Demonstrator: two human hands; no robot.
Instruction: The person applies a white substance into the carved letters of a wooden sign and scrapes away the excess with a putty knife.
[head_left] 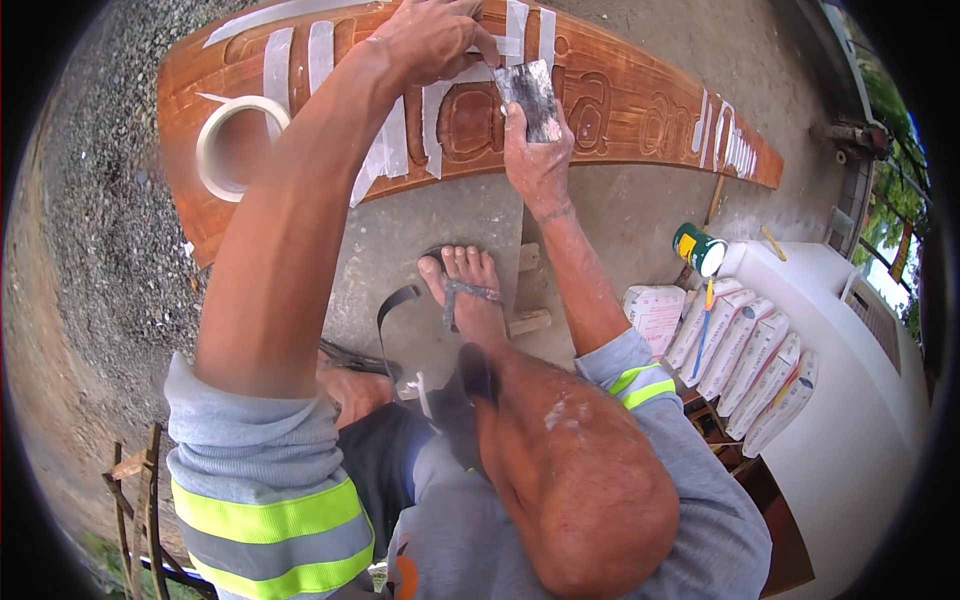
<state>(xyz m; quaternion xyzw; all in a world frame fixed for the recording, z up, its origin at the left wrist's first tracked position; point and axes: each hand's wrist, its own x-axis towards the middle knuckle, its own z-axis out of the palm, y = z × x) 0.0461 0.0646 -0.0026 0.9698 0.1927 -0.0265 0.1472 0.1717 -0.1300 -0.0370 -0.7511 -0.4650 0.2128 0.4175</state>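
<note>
My left hand (432, 42) reaches over a long, curved brown wooden board (610, 85) with carved letters. Its fingers are partly cut off by the upper edge; the lower digit stands apart from the others and points down at a short strip of masking tape (510, 47). In my right hand (540, 165) is a flat, dark rectangular plate (530, 100) smeared with white, gripped by its near end with the far edge close to the tape strips. A roll of masking tape (209, 150) lies against the board beside my left forearm, its loose end sticking up.
Tape strips (276, 65) cross the board in several places. My sandalled foot (468, 275) rests on a grey slab below. To the right stand several stacked white sacks (735, 350), a green-and-yellow bucket (690, 245) and a white wall (850, 440). Gravel (90, 200) covers the left; wooden sticks (140, 500) stand lower left.
</note>
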